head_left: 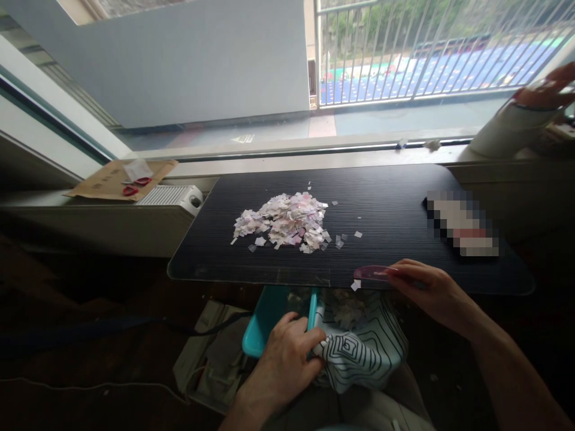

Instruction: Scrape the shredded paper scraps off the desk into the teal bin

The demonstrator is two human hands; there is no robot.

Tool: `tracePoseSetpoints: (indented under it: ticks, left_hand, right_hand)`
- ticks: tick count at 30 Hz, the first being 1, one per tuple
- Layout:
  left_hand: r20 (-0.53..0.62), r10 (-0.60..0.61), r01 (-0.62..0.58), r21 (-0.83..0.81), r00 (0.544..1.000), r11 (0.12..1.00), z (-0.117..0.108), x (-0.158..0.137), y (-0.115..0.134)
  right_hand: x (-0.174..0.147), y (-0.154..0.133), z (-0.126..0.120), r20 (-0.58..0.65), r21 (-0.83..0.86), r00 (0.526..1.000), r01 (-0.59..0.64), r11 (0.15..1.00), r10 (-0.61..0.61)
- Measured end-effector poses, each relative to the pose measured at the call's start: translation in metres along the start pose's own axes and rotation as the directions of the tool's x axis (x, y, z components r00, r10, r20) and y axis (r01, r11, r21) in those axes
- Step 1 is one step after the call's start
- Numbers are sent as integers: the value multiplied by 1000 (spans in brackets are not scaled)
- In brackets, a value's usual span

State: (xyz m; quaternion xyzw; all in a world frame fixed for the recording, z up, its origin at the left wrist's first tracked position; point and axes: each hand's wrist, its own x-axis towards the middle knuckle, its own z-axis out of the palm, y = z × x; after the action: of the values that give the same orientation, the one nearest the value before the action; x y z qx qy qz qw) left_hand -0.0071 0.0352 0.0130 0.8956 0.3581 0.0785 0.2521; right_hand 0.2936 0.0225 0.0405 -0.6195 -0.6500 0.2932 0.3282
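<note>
My left hand (291, 347) is closed on the rim of a teal plastic bin (258, 335), pinching the edge of a white cloth (372, 356) with black spiral lines. Below the table's front edge, the cloth sags like a pouch with paper bits (348, 312) in it. My right hand (426, 289) grips a thin, translucent pink plastic piece (372, 273) with a curved edge, held flat at the table's front edge. One white paper square (356, 285) lies right beside it. A heap of small cut paper squares (291, 218) sits mid-table.
The black table (381, 185) stands against a windowsill. A blurred-out object (462, 224) lies on its right. At left, red-handled scissors (137, 186) rest on a brown envelope (108, 179) beside a white radiator (173, 196). Another person's arm (507, 129) shows at the upper right.
</note>
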Motion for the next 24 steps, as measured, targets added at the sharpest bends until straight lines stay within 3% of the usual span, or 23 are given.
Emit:
tracePoseSetpoints:
  ticks: [13,16,19,24]
  left_hand:
    - [-5,4,-4,0,1000,1000,-1,0,2]
    - [-3,6,-6,15,1000,1000,-1,0,2]
    - [7,8,-8,27,1000,1000,-2,1,3]
    - [0,5,-5,17,1000,1000,-2,1,4]
  right_hand:
    - [-5,6,-4,85,37,996,-9,999,6]
    - [7,4,-6,-70,-8,997,33,999,-34]
    - [28,8,-6,-274,-110,959,48,993,-77]
    - [52,25,-3,-322,-209,942,25,978,-93]
